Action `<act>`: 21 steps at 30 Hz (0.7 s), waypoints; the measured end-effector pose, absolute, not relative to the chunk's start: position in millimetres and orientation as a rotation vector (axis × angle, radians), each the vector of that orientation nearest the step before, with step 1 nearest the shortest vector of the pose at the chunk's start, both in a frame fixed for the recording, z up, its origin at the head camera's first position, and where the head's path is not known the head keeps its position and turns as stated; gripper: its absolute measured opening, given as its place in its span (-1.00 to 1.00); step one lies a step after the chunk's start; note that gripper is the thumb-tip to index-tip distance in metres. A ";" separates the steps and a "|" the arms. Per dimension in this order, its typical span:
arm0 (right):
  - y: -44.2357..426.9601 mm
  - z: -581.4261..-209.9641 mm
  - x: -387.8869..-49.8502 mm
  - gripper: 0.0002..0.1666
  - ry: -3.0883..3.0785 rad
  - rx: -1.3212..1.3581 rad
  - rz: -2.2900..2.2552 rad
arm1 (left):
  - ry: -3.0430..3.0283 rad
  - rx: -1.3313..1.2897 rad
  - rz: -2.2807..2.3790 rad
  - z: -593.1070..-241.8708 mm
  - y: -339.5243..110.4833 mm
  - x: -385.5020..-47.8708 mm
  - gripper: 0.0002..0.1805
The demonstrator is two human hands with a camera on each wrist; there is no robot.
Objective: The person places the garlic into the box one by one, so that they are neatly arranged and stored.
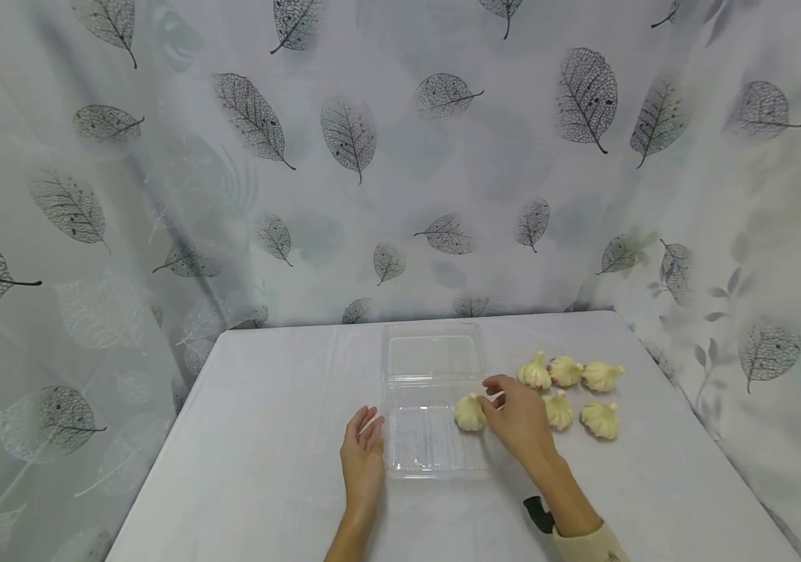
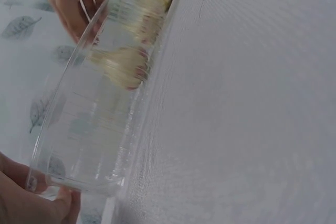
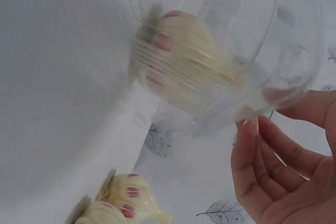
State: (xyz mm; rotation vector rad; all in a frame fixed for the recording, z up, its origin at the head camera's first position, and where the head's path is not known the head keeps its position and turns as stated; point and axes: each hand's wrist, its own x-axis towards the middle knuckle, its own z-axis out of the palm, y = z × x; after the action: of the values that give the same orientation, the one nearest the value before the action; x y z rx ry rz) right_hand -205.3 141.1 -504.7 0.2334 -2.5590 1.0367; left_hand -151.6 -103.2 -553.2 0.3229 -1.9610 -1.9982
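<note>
Cream, purple-streaked garlic bulb (image 1: 470, 413) sits inside the clear plastic clamshell box (image 1: 416, 441), right end. Right hand (image 1: 521, 417) half-spread beside it, nothing gripped; left hand (image 1: 362, 464) at box's left edge, can't tell if pinching. Steady lightly; plastic probably flexes.

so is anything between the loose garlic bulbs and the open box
Yes: the right hand is between the nearest front-row bulb and the clear box, whose side wall also stands there. The lid lies folded back, off the opening.
</note>
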 end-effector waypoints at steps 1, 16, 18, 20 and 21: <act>142.3 -504.1 -204.8 -0.73 -2.556 0.230 1.038 | -1.962 0.322 -1.998 -553.3 -103.4 -151.6 -0.46; 160.4 -502.2 -196.5 -0.74 -2.503 0.129 0.962 | -1.966 0.330 -1.986 -553.7 -103.2 -151.9 -0.47; 162.8 -502.9 -194.9 -0.74 -2.477 0.124 0.941 | -1.966 0.338 -1.983 -553.5 -103.1 -151.8 -0.47; 165.2 -502.8 -193.4 -0.73 -2.454 0.114 0.921 | -1.968 0.343 -1.982 -553.6 -103.2 -151.9 -0.47; 166.4 -502.6 -192.7 -0.73 -2.447 0.106 0.912 | -1.970 0.344 -1.979 -553.3 -103.2 -151.8 -0.47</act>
State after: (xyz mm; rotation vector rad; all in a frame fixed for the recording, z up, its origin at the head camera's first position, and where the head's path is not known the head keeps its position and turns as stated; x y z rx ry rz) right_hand -192.7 166.4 -502.6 0.1064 -2.4472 0.9117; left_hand -151.8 -103.2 -553.3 0.3437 -1.9704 -1.9790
